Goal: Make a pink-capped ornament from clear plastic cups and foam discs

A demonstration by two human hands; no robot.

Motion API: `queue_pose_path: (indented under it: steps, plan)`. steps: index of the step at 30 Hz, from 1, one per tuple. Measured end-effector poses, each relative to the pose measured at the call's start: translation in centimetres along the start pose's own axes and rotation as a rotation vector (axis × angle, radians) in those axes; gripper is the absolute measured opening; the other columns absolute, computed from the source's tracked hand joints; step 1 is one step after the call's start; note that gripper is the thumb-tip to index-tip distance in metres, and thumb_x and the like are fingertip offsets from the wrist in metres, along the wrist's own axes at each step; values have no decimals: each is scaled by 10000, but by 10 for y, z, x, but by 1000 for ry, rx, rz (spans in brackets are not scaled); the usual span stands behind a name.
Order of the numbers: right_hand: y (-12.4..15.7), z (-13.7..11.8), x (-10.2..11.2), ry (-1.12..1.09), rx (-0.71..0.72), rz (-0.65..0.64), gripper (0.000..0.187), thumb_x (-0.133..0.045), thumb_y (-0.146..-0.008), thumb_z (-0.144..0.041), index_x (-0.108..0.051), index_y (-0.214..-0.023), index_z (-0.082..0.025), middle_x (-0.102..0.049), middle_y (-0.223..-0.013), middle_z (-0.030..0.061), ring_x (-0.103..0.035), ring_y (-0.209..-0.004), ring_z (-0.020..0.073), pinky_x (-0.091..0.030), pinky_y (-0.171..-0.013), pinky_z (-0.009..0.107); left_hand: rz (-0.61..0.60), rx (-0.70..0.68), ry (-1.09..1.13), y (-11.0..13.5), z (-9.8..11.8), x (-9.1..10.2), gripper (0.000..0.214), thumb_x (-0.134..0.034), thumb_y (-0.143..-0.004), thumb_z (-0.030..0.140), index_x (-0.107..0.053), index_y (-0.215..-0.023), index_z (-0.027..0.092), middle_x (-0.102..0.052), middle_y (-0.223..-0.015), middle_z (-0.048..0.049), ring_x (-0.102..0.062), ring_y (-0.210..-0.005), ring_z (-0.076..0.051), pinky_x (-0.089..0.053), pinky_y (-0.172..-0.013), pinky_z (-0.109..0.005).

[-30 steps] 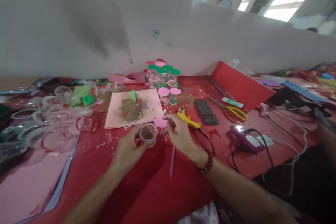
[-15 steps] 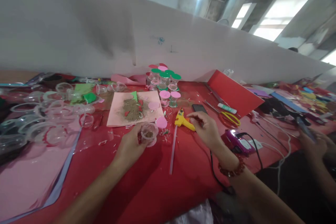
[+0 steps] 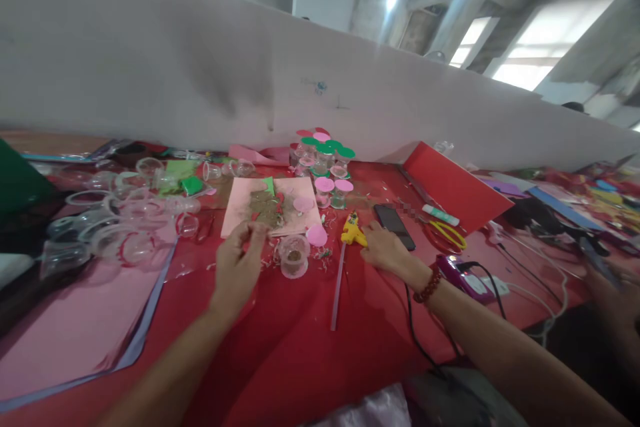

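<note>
Head view: the clear cup (image 3: pixel 294 257) stood on the red table (image 3: pixel 280 347) just in front of the pink sheet (image 3: pixel 231 210), a brown substance low inside it, though its see-through walls made its exact shape hard to read. The left hand (image 3: pixel 237 263) hung beside the cup, apart from it, fingers loosely curled with the thumb near them; whether the tips met or pinched some small piece could not be told. The right hand (image 3: pixel 387 250) reached to the grip of the yellow glue gun (image 3: pixel 354 235), its fingers mostly hidden from above — whether they had closed on the grip could not be told. A glue stick (image 3: pixel 338 290) ran from the gun toward the near edge. Close behind the cup lay a pink disc (image 3: pixel 317 235) and scattered scraps; beyond stood disc-topped cups (image 3: pixel 333 185), partly hiding one another. The phone (image 3: pixel 395 227) lay just past the right hand, with yellow-handled scissors (image 3: pixel 449 237) and a purple device (image 3: pixel 463 278) farther right, while clustered clear cups (image 3: pixel 133 213) crowded the left. The wall (image 3: pixel 150 47) bounded the far side — red tabletop stretched between the forearms to the near edge, and another person's hand (image 3: pixel 607 280) was blurred at the right border.
</note>
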State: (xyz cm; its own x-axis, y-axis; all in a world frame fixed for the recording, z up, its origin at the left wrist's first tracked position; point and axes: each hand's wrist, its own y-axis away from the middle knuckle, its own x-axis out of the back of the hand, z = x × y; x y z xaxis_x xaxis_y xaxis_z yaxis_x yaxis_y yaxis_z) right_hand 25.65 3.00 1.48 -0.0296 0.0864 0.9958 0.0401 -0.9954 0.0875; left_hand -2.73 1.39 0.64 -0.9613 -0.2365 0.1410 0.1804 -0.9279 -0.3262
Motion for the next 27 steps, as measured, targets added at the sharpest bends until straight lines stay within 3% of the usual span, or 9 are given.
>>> queue_pose_path:
  steps: [3, 5, 8, 11, 13, 16, 18, 22, 27]
  plan:
    - [-4, 0, -2, -40, 18, 16, 386, -587, -717, -106, -592, -1102, -86, -599, -1147, 181, -635, -976, 273, -472, -785, 315, 95, 80, 27, -6, -9, 5, 237, -508, -867, 359, -561, -700, 200, -503, -617, 29, -491, -617, -134, -394, -635, -259]
    - [-4, 0, -4, -74, 25, 47, 418, -577, -706, -74, -571, -1124, -80, -600, -1143, 179, -628, -985, 263, -464, -805, 310, 98, 103, 76, -9, -14, 4, 109, -607, -763, 286, -610, -833, 202, -608, -799, 1, -551, -749, -154, -413, -697, -264]
    - [-1, 3, -8, -143, 27, 109, 379, -568, -732, -89, -561, -1111, -91, -611, -1134, 160, -615, -1002, 247, -453, -843, 306, 56, 160, 175, -10, -15, 1, 277, -663, -685, 256, -632, -955, 201, -640, -981, -30, -570, -890, -177, -424, -787, -282]
    - [4, 8, -7, -207, -10, 186, 308, -569, -750, -139, -561, -1056, -110, -628, -1084, 150, -604, -984, 243, -450, -841, 316, 21, 235, 253, -9, -12, 0, 186, -624, -756, 366, -624, -752, 180, -610, -741, -7, -545, -749, -158, -410, -758, -284]
    - [8, 10, 0, -376, -53, 247, 249, -558, -733, -156, -564, -982, -143, -640, -975, 110, -604, -868, 215, -459, -749, 299, 22, 246, 253, -9, -10, 1, 253, -597, -782, 407, -591, -663, 183, -542, -593, 18, -497, -644, -142, -392, -707, -280]
    - [15, 3, 20, -920, -75, 248, 146, -545, -712, -219, -545, -855, -188, -544, -655, -14, -492, -550, 129, -381, -506, 230, 7, 257, 258, -10, -9, 2, 192, -593, -765, 370, -606, -727, 182, -543, -569, 28, -501, -623, -141, -391, -700, -283]
    - [19, -9, 38, -1047, -38, 199, 150, -510, -756, -269, -548, -874, -185, -439, -548, -62, -393, -449, 93, -306, -427, 202, -44, 292, 272, -10, -10, 3, 174, -622, -700, 301, -626, -820, 175, -604, -660, 11, -548, -680, -153, -411, -718, -290]
    - [20, -39, 62, -1568, 76, 103, 207, -666, -727, -296, -579, -864, -167, -382, -484, -94, -314, -416, 54, -228, -386, 174, -184, 319, 214, -9, -10, 4, 334, -642, -554, 159, -653, -887, 169, -649, -814, -19, -584, -790, -174, -434, -701, -281]
    - [13, -54, 28, -1646, 197, 46, 257, -681, -784, -370, -613, -907, -155, -436, -467, -86, -303, -406, 43, -237, -395, 179, -464, 438, 193, -7, -2, 3, 561, -760, -471, 133, -655, -1019, 183, -710, -1028, -69, -642, -914, -219, -483, -792, -326]
